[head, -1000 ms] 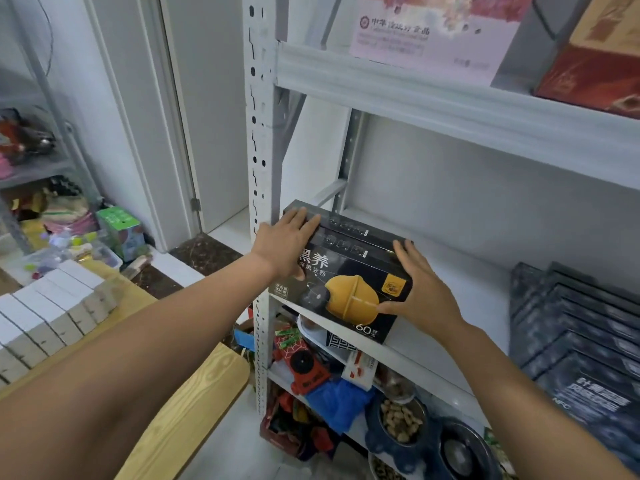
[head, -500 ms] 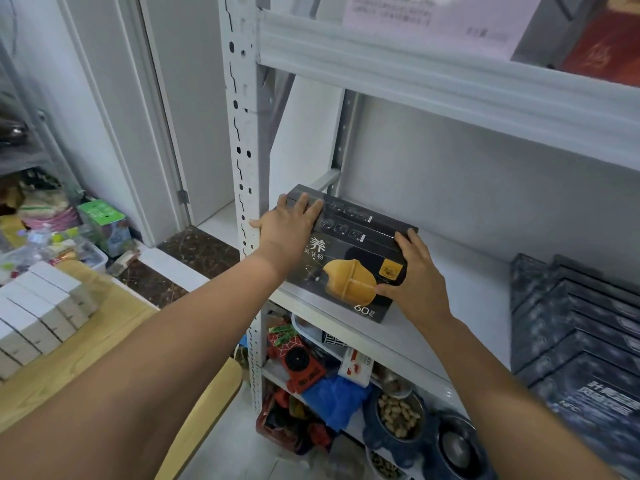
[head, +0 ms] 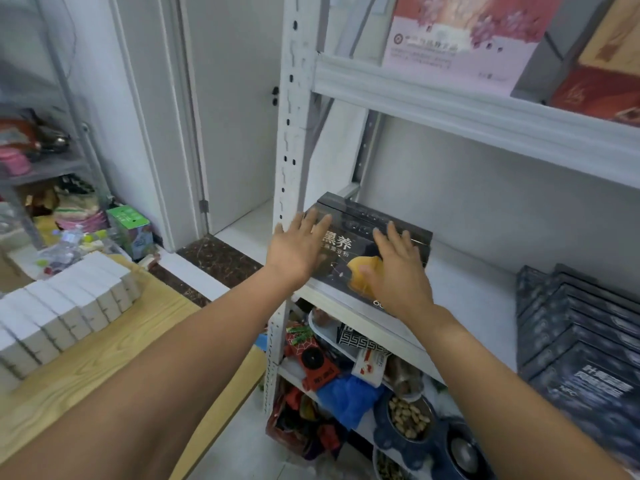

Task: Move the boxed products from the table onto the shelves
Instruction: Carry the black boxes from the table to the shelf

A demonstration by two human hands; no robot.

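Black box (head: 363, 251) on shelf (head: 467, 292) — left hand (head: 298, 251), right hand (head: 394, 275) flat, fingers straight, touching it.

I see a white door (head: 235, 116) in a white frame, with a hinge (head: 203, 205) low on its left edge. A dark speckled stone strip (head: 221, 261) lies at its foot, and pale floor tiles (head: 242, 455) lie nearer me. A white metal rack (head: 292, 133) stands right of the door against a plain pale wall (head: 485, 202). A light wooden surface (head: 114, 344) sits at left, with a grey rack (head: 52, 167) behind it.
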